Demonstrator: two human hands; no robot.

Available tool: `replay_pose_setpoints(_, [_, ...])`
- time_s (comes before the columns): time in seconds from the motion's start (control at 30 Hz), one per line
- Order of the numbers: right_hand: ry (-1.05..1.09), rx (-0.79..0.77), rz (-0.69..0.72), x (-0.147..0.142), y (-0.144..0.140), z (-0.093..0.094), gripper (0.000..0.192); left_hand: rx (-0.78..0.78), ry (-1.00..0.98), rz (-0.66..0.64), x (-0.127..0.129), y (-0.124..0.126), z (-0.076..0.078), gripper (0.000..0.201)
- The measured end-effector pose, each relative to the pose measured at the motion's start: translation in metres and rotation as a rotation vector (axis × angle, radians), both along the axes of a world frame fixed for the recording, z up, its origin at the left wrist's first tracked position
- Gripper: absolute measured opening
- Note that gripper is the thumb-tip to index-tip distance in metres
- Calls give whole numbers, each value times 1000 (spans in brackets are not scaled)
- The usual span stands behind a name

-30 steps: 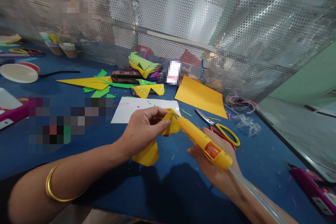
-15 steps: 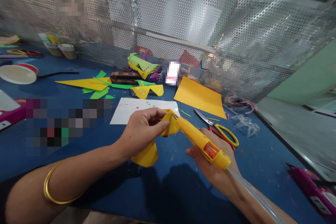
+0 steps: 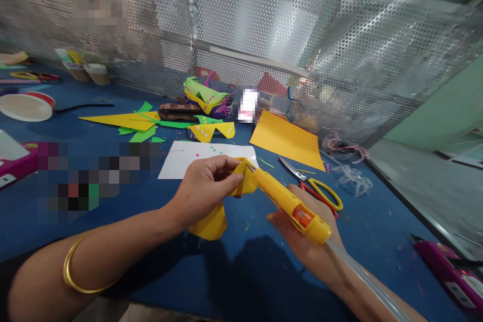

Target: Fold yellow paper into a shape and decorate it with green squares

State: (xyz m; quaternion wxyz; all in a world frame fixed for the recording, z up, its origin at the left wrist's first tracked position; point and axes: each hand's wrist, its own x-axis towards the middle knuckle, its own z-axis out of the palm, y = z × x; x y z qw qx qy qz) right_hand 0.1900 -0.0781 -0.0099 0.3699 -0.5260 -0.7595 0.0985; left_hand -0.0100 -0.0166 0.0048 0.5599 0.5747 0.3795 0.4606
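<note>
A folded piece of yellow paper (image 3: 245,178) is pinched between the thumb and fingers of my left hand (image 3: 204,186). Its other wide end (image 3: 211,224) hangs below that hand. My right hand (image 3: 309,241) is wrapped round a yellow glue gun (image 3: 283,198) with an orange window in its body. From the back of the gun a long clear rod (image 3: 372,276) runs along my forearm. The thin metal tip of the gun meets the upper edge of the paper; I see no glue there.
White paper (image 3: 177,161) with tiny coloured squares lies behind my hands. Scissors (image 3: 317,191) are at the right, below an orange sheet (image 3: 287,141). A dotted yellow paper mask (image 3: 211,132), green scraps (image 3: 143,134) and a mask stack (image 3: 206,93) lie before the perforated metal screen (image 3: 245,20).
Almost nothing differs. Both hands, the yellow paper and the glue gun hold nearly the same position, with the tip still at the paper's edge.
</note>
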Motion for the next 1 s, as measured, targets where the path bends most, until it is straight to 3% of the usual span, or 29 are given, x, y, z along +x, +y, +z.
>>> replay_pose_setpoints(1.0, [-13, 38, -12, 1, 0, 0, 39, 14, 6, -4, 0, 0, -3, 19])
